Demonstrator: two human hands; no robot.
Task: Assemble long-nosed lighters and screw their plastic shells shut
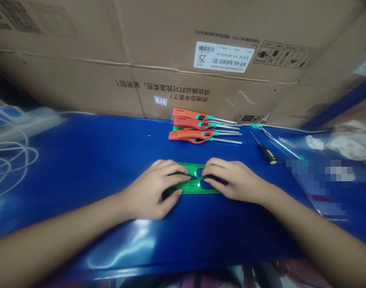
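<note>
Two green plastic lighter shell halves lie side by side on the blue table, hollow sides up, one above the other: the far half [191, 167] and the near half [189, 187]. My left hand [155, 188] grips their left part, thumb at the near edge and fingers over the top. From the right, my right hand [237, 182] holds them with curled fingers by the trigger openings, covering their right ends. The fingertips of both hands almost meet in the middle. Whether a small part is between the fingers cannot be made out.
Several orange gas lighters [190, 135] with metal tubes are piled beyond my hands. A black-and-yellow screwdriver [265, 153] lies to the right, near a metal lighter tube [288, 148]. White cable [13, 148] coils at left. A large cardboard box [159, 48] stands behind the table [111, 160].
</note>
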